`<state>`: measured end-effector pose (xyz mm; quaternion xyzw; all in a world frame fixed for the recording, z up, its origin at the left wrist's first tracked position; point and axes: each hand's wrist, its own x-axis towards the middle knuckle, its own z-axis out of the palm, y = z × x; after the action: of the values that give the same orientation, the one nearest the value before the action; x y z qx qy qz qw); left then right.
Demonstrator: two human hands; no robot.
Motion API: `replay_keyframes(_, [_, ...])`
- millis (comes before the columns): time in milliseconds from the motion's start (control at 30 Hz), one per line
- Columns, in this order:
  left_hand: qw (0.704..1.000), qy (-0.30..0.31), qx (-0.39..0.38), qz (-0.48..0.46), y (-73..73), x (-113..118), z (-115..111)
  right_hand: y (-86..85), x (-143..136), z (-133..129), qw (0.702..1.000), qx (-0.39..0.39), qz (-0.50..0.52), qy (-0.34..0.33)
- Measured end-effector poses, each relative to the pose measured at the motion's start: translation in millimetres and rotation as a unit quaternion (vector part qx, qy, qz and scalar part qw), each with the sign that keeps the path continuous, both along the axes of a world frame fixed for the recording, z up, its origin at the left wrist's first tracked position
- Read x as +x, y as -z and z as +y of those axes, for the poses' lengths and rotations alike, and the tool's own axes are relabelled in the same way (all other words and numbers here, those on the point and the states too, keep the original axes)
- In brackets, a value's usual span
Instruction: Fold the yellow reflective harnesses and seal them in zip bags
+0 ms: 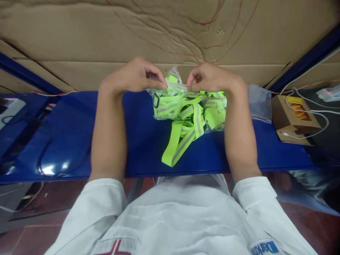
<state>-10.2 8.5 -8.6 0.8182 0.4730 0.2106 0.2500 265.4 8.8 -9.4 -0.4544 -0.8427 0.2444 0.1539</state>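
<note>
A clear zip bag [168, 105] with a folded neon-green strap and a black buckle inside lies at the back of the blue table. My left hand [145, 76] pinches the left end of its top edge. The right end of that edge is between the closed fingers of my right hand [203, 78]. Loose green straps [183, 138] with a grey stripe spread in front of the bag. Another bagged green strap [214, 115] lies beside them, partly hidden by my right forearm.
Flat clear bags [259, 102] lie right of my right forearm. Beyond them stands an open cardboard box [294, 117] with a white cable over it. A dark cable [63, 173] loops across the blue table [143, 141] at left. Cardboard panels [79, 39] rise behind.
</note>
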Motion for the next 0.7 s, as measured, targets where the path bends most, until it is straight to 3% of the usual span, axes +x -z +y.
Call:
replay_keyframes(200, [0.999,0.005,-0.022,0.042,-1.0,-9.2,3.2,17.3,-10.7,19.5,0.99,-0.078,0.095,-0.072])
replay_keyframes(333, [1.0,-0.012,0.006,0.022,0.0,-7.9,4.4,24.0,-11.5,28.3,0.982,-0.078,0.155,-0.07])
replay_keyframes(533, [1.0,0.007,-0.002,-0.015,4.6,1.0,5.3,13.8,-7.2,19.5,0.986,-0.075,0.138,-0.049])
replay_keyframes(700, [0.995,0.085,-0.035,-0.03,0.7,8.7,-5.4,-0.3,-8.6,9.2,0.995,-0.057,0.073,-0.044])
